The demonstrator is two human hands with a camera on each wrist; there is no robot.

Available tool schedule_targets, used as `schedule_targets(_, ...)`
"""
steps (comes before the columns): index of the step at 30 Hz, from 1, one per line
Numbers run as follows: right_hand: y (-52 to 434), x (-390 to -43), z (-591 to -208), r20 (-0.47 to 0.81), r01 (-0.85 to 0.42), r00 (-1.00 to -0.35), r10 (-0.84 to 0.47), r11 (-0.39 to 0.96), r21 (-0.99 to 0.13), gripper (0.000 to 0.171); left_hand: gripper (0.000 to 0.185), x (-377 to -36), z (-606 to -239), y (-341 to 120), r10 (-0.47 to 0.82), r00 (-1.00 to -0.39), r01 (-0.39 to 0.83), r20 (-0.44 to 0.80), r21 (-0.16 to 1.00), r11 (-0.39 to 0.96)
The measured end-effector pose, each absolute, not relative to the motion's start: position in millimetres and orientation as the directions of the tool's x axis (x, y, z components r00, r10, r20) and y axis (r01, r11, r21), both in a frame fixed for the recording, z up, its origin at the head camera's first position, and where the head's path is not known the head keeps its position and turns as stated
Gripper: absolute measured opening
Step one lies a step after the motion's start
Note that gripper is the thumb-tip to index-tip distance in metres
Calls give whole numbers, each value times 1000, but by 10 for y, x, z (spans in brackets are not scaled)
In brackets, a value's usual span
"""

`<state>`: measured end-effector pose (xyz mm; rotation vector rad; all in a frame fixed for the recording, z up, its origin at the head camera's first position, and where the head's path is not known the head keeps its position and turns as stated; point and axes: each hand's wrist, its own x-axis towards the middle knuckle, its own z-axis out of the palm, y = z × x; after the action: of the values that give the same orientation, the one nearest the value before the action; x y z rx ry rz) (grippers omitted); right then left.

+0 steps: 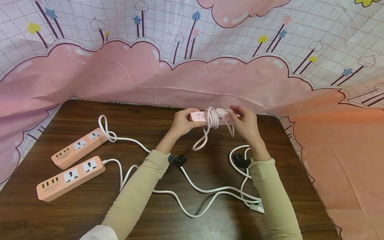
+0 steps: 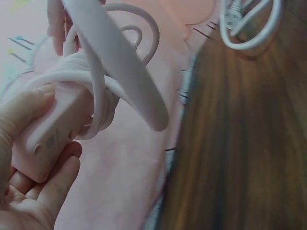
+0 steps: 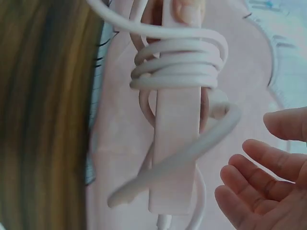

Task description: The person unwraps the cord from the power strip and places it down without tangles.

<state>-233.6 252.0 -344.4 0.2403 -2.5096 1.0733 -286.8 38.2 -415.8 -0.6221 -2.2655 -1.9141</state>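
Above the table's far side, my left hand point(image 1: 181, 123) grips one end of a small pink power strip point(image 1: 197, 116), thumb on one side and fingers beneath. Its pale cord point(image 1: 212, 118) is wound several turns round the middle, with loose loops hanging off. A round white plug point(image 1: 221, 112) sits on the strip's face. Beside the other end is my right hand point(image 1: 246, 124). In the right wrist view its loosely bent fingers point(image 3: 259, 165) stand apart from the strip point(image 3: 177, 124), holding nothing.
Two peach power strips point(image 1: 79, 146) point(image 1: 70, 178) lie at the table's left. Their white cords point(image 1: 207, 190) run under my arms to a white plug point(image 1: 257, 208) on the right. A patterned pink curtain point(image 1: 192, 78) hangs behind the dark wooden table point(image 1: 210, 230).
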Motion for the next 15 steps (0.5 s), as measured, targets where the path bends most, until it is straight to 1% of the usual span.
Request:
schedule_targets(3, 2445, -2306, -3334, 437, -349, -897, -58, 699, -624, 26, 45, -2811, -4091, 271, 222, -899, 402, 378, 913, 73)
schedule_targets(6, 2360, -2275, -3251, 423, -383, -897, -129, 703, -599, 29, 44, -2734, -4035, 178, 222, -884, 432, 412, 901, 48)
schedule_targets(11, 2234, -2236, -3180, 381, -417, -898, -222, 705, -574, 35, 45, -2561, -3949, 57, 237, -865, 470, 443, 880, 70)
schedule_targets(15, 2154, -2197, -3136, 357, -438, -894, -270, 695, -570, 33, 46, -2440, -3896, -36, 235, -860, 479, 454, 875, 63)
